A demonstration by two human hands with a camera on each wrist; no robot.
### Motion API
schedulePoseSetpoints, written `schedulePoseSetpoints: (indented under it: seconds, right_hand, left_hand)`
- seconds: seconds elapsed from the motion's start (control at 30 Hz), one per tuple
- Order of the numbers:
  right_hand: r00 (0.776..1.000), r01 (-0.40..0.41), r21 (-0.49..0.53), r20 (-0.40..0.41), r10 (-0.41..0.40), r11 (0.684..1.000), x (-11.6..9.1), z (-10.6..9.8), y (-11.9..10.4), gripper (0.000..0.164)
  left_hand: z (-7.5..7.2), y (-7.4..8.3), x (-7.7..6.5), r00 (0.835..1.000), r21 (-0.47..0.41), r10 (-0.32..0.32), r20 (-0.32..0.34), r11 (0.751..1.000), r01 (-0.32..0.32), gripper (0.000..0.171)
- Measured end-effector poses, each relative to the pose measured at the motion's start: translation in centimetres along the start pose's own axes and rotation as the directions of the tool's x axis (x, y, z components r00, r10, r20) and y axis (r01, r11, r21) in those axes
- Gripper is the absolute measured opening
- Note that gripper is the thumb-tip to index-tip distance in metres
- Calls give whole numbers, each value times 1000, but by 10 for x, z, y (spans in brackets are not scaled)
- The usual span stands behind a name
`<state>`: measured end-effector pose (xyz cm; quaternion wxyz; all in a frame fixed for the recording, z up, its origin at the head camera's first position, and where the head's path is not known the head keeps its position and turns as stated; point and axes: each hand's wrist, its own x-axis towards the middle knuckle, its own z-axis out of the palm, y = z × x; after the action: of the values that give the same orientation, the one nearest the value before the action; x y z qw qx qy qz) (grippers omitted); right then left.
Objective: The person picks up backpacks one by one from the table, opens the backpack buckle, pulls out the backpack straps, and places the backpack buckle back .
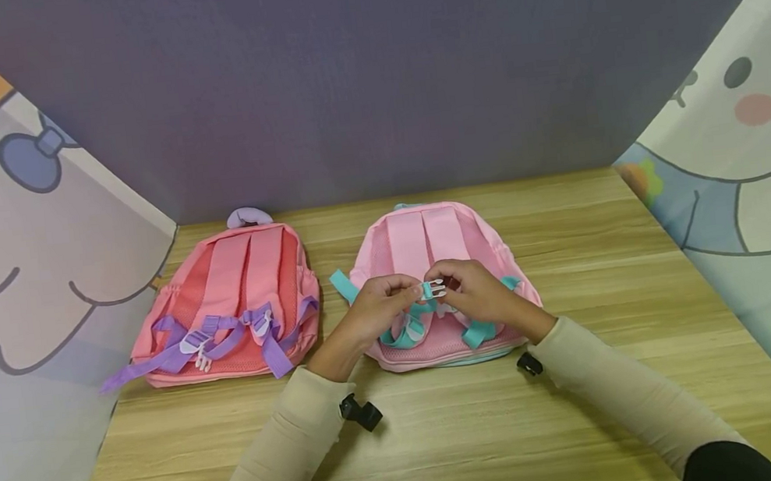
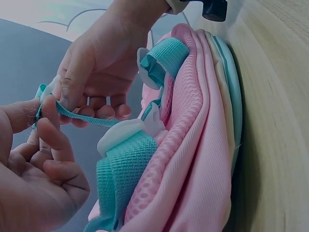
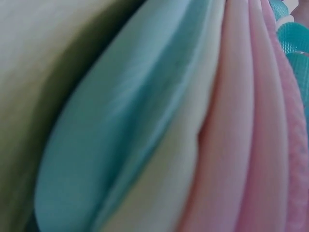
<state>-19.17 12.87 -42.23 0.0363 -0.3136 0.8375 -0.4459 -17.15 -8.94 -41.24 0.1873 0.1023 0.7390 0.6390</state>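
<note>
A pink backpack [image 1: 418,351] lies on the table with its shoulder straps facing up. Above its lower part, my left hand [image 1: 381,304] pinches a teal strap [image 2: 38,112] between thumb and fingers, right by a white side-release buckle [image 1: 437,288]. My right hand [image 1: 478,289] grips this pronged buckle from the other side, thumb against it in the left wrist view. From the buckle, the teal strap [image 2: 87,117] runs back toward the backpack. Other teal webbing [image 2: 130,157] loops through white adjusters [image 2: 120,133]. In the right wrist view only the backpack's side [image 3: 227,121] shows, with both hands out of sight.
A coral backpack [image 1: 229,363] with purple straps [image 1: 172,353] and a white buckle [image 1: 202,360] lies to the left on the wooden table [image 1: 490,433]. A dark grey panel [image 1: 382,76] stands behind, with cartoon-printed panels [image 1: 27,254] at the sides.
</note>
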Motion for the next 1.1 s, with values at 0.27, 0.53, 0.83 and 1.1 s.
schedulePoseSetpoints:
  seconds: [0.27,0.53,0.83,1.1]
  right_hand:
    - [1000,3,5,9,-3,1000,1,0,1,18]
    - [1000,4,-3,9,-4,1000,1,-1,3,20]
    - [1000,0,-18,16,0,1000,1,-1,3,21]
    - [1000,11,-9,19,-11,1000,1,-1,7,21]
  left_hand:
    - [0,0,1,1000,8,-11,3,1000,11,22]
    - [0,0,2,1000,19,-20,8,1000,20,23]
    - [1,2,3,1000,10,-20,12,1000,19,21]
    - [1,2,3,1000,11,-23,6,1000,23,22]
